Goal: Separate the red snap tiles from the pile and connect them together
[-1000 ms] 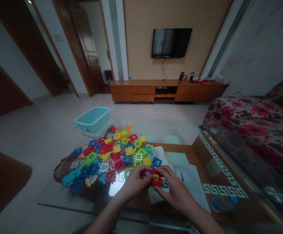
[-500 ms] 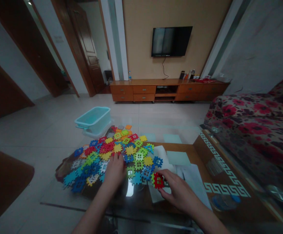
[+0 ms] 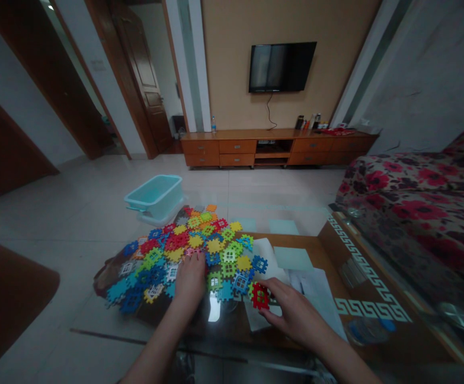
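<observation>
A heap of colourful interlocking plastic blocks [image 3: 176, 242], square with notched edges and some with window grids, is spread over the glass table. My left hand [image 3: 191, 276] reaches into its near middle. Its fingers are curled and close together by a pinkish-red block [image 3: 194, 252]; what lies under the fingertips is hidden. My right hand [image 3: 290, 305] pinches a red block [image 3: 260, 296] between thumb and fingers. Green shows through its window and along its left edge. A blue window block [image 3: 240, 282] lies just left of the right hand.
White papers [image 3: 316, 290] lie on the glass at the right, near a plastic bottle [image 3: 370, 330] with a blue cap. A light-blue tub [image 3: 156, 197] stands beyond the heap. To the right is a flowered sofa [image 3: 420, 186]; a brown rounded surface [image 3: 16, 298] is at the left.
My left fingers have shifted slightly, and more of the pinkish-red block shows by their tips. The right hand still holds the red block in nearly the same place.
</observation>
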`<control>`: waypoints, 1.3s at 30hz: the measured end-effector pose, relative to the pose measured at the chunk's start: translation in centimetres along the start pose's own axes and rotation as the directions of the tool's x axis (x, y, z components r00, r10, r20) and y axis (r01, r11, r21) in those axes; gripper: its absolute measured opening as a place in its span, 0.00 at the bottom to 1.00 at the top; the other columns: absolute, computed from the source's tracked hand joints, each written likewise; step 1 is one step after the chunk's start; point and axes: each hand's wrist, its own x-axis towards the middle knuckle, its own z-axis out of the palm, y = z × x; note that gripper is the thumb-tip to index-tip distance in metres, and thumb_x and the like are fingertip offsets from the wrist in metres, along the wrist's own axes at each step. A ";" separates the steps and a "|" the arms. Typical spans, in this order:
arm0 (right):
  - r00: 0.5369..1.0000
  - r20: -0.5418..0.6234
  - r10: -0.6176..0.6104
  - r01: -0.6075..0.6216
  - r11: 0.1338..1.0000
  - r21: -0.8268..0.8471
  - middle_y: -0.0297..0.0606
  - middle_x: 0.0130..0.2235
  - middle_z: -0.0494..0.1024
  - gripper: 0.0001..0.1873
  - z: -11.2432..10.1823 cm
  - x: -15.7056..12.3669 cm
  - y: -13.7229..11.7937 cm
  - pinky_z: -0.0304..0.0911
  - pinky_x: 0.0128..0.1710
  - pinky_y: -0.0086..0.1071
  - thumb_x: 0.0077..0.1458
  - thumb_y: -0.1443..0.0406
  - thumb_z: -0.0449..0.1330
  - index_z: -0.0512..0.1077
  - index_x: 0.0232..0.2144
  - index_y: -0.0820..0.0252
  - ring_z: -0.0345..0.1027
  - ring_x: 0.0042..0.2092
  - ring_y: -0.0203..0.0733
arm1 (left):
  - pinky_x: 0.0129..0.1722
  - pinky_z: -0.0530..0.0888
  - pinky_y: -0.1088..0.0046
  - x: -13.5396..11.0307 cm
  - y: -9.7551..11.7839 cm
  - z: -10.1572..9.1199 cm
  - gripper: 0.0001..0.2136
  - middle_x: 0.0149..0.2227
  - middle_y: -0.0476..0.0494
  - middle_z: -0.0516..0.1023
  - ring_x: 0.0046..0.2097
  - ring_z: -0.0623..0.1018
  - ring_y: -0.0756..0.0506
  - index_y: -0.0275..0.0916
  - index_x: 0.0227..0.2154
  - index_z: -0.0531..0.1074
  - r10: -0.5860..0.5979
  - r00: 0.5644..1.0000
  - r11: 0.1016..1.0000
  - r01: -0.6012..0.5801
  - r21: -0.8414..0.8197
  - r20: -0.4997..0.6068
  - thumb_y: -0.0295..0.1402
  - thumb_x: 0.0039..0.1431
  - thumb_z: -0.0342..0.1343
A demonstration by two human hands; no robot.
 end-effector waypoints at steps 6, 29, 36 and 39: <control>1.000 0.001 -0.011 0.011 1.000 -0.021 0.42 0.53 0.74 0.23 -0.1 -0.1 -0.1 0.65 0.53 0.41 0.55 0.64 0.60 0.68 0.54 0.52 0.69 0.53 0.49 | 0.49 0.65 0.59 -0.1 -0.1 0.1 0.20 0.48 0.30 0.71 0.52 0.70 0.34 0.32 0.49 0.67 0.019 0.999 1.000 -0.019 -0.006 -0.028 0.17 0.52 0.48; 0.950 -0.273 -0.154 0.168 0.985 0.026 0.44 0.56 0.68 0.29 0.2 0.5 -1.5 0.63 0.58 0.45 0.54 0.68 0.61 0.62 0.57 0.52 0.63 0.59 0.48 | 0.37 0.71 0.70 -2.5 6.8 0.5 0.21 0.34 0.42 0.79 0.34 0.77 0.46 0.36 0.46 0.74 0.328 0.917 -0.198 0.303 -0.932 0.228 0.35 0.48 0.66; 0.962 -0.217 -0.164 0.172 0.985 0.020 0.42 0.57 0.70 0.30 0.8 0.6 -0.8 0.62 0.60 0.46 0.53 0.70 0.61 0.63 0.58 0.51 0.63 0.59 0.47 | 0.36 0.68 0.75 -3.4 7.0 -1.3 0.18 0.38 0.42 0.79 0.34 0.73 0.50 0.38 0.49 0.76 0.529 0.829 -0.248 0.357 -0.901 0.183 0.37 0.57 0.62; 0.960 -0.236 -0.148 0.162 0.986 0.041 0.41 0.57 0.70 0.30 0.7 0.6 -0.9 0.61 0.60 0.47 0.54 0.70 0.61 0.63 0.58 0.50 0.63 0.59 0.47 | 0.42 0.69 0.74 -3.5 6.7 -2.0 0.19 0.43 0.40 0.79 0.39 0.75 0.49 0.39 0.52 0.75 0.587 0.798 -0.279 0.362 -0.890 0.140 0.36 0.58 0.62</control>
